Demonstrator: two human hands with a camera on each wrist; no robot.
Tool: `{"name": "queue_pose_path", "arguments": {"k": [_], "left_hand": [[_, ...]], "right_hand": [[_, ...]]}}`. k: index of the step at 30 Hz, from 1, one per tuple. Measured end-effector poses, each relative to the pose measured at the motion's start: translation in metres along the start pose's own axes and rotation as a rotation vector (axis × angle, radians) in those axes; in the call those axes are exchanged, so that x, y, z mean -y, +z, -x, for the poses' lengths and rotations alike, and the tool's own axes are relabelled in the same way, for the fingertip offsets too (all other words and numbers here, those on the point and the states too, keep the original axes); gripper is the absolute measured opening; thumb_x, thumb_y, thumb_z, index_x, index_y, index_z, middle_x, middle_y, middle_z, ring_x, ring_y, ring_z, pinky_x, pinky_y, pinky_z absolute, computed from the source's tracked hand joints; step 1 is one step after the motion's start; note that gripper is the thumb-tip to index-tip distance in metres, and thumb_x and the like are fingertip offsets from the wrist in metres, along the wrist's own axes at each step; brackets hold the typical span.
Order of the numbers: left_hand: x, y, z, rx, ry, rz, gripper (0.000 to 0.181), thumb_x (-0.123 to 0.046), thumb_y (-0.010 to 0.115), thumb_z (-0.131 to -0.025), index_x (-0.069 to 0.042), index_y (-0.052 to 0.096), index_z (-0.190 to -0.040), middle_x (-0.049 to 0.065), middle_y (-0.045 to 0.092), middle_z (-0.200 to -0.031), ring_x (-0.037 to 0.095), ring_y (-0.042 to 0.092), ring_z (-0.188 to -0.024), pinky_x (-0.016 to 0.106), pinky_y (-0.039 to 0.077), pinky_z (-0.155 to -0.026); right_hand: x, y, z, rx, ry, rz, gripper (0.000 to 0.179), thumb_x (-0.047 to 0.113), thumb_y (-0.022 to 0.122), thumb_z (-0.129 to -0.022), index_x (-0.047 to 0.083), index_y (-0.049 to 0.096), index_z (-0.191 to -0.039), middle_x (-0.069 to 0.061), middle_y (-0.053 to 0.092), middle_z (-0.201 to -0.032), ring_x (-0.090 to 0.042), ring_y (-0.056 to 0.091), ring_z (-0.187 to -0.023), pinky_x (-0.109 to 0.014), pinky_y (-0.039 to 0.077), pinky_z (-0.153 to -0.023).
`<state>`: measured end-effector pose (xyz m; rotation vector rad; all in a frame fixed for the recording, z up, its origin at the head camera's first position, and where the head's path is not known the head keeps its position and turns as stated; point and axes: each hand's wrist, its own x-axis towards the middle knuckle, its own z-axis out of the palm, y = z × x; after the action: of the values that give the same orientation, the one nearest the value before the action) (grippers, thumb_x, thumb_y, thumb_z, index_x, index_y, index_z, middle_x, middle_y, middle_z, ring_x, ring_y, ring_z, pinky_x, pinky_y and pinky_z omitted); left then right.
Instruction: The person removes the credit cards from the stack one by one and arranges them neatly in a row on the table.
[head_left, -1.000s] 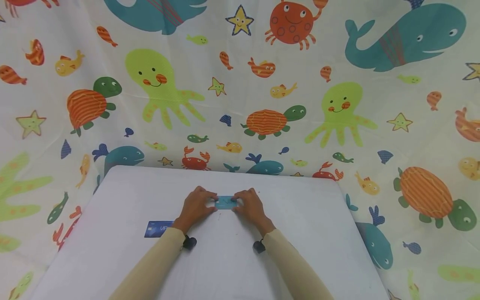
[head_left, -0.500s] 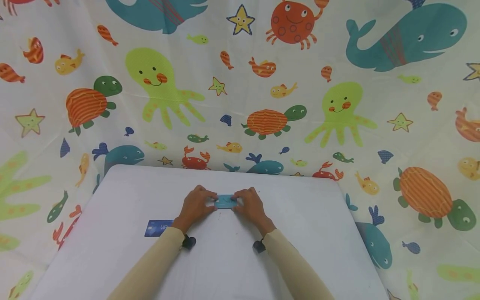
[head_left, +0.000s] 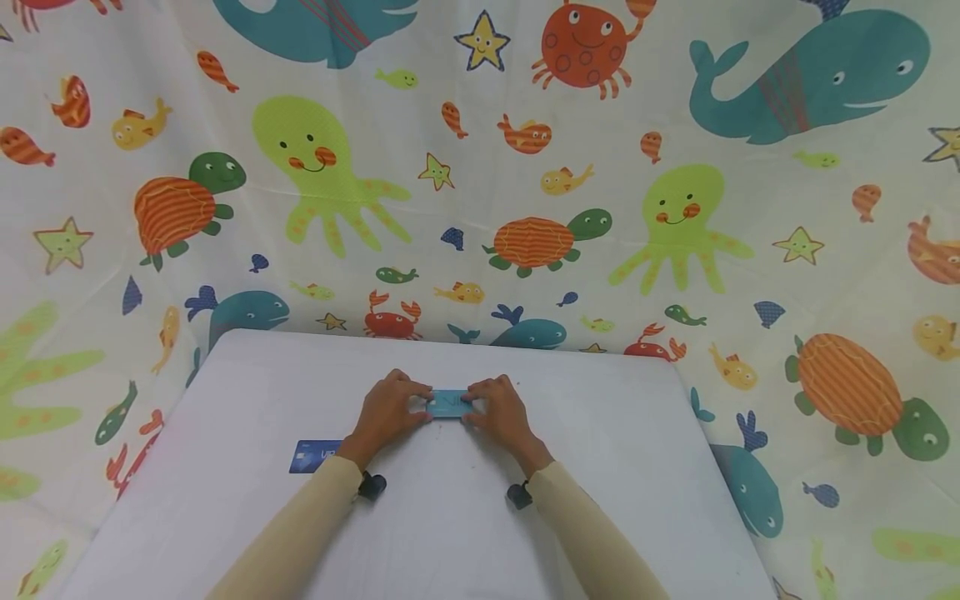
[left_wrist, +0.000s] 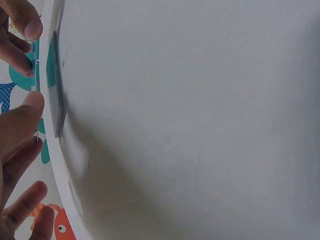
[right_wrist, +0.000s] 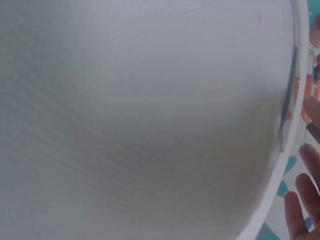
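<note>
A light-blue card (head_left: 448, 404) with lettering is pinched at its left end by my left hand (head_left: 388, 410) and at its right end by my right hand (head_left: 504, 415). In the left wrist view the held card (left_wrist: 36, 62) shows edge-on, raised off the table. Just below it, apart from it, a thin flat stack (left_wrist: 56, 95) that looks like cards lies on the white surface. The right wrist view shows this stack only as a dark edge (right_wrist: 288, 100). A dark blue card (head_left: 312, 457) marked VIP lies left of my left wrist, its right end hidden by the sleeve.
The white table (head_left: 600, 467) spreads around both hands, its back edge close behind them. A curtain (head_left: 465, 208) printed with sea animals hangs behind it. Each wrist wears a small black camera, such as the left camera (head_left: 372, 486).
Both hands keep hold of the light-blue card and it shifts very slightly left. The dark blue card stays where it was.
</note>
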<state>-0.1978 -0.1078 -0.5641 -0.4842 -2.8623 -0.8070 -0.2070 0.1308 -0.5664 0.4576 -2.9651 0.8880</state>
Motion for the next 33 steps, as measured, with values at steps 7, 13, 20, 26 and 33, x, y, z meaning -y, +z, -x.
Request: {"name": "queue_pose_path", "arguments": {"k": [7,13,20,26,33], "left_hand": [[-0.006,-0.006,0.009,-0.006,0.001,0.010,0.033,-0.027,0.093,-0.083,-0.018,0.084,-0.114,-0.001,0.080,-0.112,0.022,0.063,-0.108,0.043,0.059,-0.090],[-0.012,-0.008,0.019,-0.013,-0.013,0.008,0.032,-0.028,0.093,-0.083,-0.020,0.085,-0.113,-0.003,0.080,-0.111,0.020,0.062,-0.107,0.041,0.058,-0.090],[-0.015,-0.011,0.030,-0.023,-0.010,-0.015,0.033,-0.030,0.094,-0.082,-0.021,0.084,-0.113,-0.004,0.079,-0.108,0.019,0.062,-0.105,0.040,0.058,-0.088],[-0.013,-0.016,0.038,-0.030,-0.002,-0.009,0.033,-0.029,0.094,-0.082,-0.021,0.085,-0.112,-0.004,0.079,-0.107,0.019,0.062,-0.105,0.040,0.058,-0.087],[-0.010,-0.019,0.043,-0.024,-0.002,-0.019,0.032,-0.030,0.094,-0.082,-0.022,0.085,-0.111,-0.005,0.077,-0.106,0.019,0.062,-0.105,0.040,0.058,-0.086]], "right_hand": [[0.001,0.000,0.007,0.003,-0.001,0.011,0.032,0.026,0.090,-0.088,0.019,0.083,-0.118,0.001,0.075,-0.130,-0.019,0.057,-0.120,-0.039,0.054,-0.109],[0.005,-0.005,0.020,-0.009,-0.038,0.009,0.032,0.026,0.091,-0.086,0.018,0.083,-0.116,0.001,0.075,-0.128,-0.018,0.057,-0.118,-0.040,0.054,-0.107],[0.011,-0.007,0.030,-0.003,-0.046,-0.023,0.032,0.025,0.090,-0.087,0.017,0.083,-0.117,0.000,0.075,-0.127,-0.018,0.056,-0.116,-0.039,0.055,-0.105],[0.016,-0.004,0.033,0.000,-0.073,-0.013,0.032,0.027,0.090,-0.087,0.019,0.083,-0.117,0.001,0.075,-0.127,-0.017,0.056,-0.115,-0.037,0.056,-0.102],[0.022,-0.003,0.036,0.025,-0.060,-0.002,0.032,0.029,0.089,-0.089,0.020,0.083,-0.119,0.002,0.075,-0.129,-0.016,0.056,-0.117,-0.036,0.056,-0.103]]}}
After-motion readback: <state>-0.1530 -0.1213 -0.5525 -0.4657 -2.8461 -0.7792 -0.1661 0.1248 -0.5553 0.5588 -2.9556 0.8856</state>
